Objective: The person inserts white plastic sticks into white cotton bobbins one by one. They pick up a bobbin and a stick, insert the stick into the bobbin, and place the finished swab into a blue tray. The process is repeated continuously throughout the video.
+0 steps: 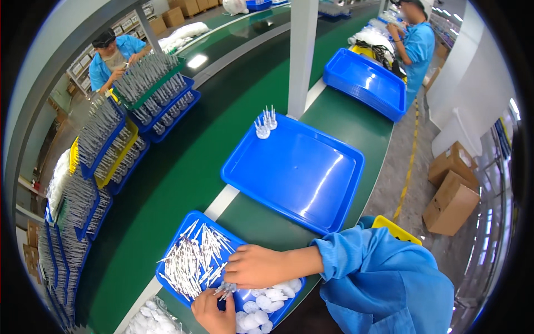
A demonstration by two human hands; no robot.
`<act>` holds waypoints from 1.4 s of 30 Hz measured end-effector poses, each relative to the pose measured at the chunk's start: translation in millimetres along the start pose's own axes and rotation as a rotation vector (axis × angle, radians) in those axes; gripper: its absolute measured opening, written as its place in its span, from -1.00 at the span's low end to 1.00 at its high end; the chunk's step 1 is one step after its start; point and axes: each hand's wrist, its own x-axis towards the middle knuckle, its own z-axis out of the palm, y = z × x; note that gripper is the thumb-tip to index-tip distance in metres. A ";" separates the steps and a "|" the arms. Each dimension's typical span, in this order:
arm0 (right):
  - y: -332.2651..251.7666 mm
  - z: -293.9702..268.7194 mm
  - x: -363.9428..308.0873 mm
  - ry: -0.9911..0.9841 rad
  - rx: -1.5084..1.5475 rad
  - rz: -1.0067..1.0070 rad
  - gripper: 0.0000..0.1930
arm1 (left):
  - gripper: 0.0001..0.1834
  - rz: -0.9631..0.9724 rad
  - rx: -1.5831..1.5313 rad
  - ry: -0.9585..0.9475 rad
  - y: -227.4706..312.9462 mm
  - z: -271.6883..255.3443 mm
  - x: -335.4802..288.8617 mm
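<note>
White thin sticks [194, 259], slender and straight, lie in a loose heap in the left part of a shallow blue plastic tray [214, 224]. This heap is the nearest supply beside the fingers, and I judge that its position matters most: it lies to the left of the right hand [256, 268] and just beyond the left hand [214, 313]. The right hand seems the nearer one — its fingertips come to the right edge of the heap, while the left hand is just below the lower end. The sticks have no single direction; they cross each other, but many have their long axis running roughly away from the person.

Between the two hands, at the fingertips, is a small greyish piece with thin prongs [226, 289]. It is above the tray, at the lower right side of the heap. The left thumb and fingers curl around it and seem to pinch it. The right fingers are bent and close together, and they reach down to the same piece from the far side; whether the right thumb presses it, I cannot tell. The exact direction of its prongs is also too small to tell.

Round white translucent discs [256, 318] lie in the right part of the same tray — to the right of the left hand, and nearer to the body than the right hand. Beyond the hands, well apart, a larger blue rectangular tray [289, 172] carries two upright pronged pieces [265, 127] at its far left corner.
</note>
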 end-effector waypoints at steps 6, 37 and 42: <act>-1.1 11.4 -1.1 0.021 0.097 0.020 -0.82 | -0.75 -0.004 -0.168 -0.045 0.4 -7.8 -6.2; 167.6 -119.3 -44.0 0.488 -0.319 0.873 -0.78 | -0.89 0.113 -0.418 0.211 -35.8 0.5 -9.8; 154.2 -117.5 -49.0 0.364 -0.496 0.564 -0.77 | -0.88 0.138 -0.447 0.218 -32.8 -0.1 -2.5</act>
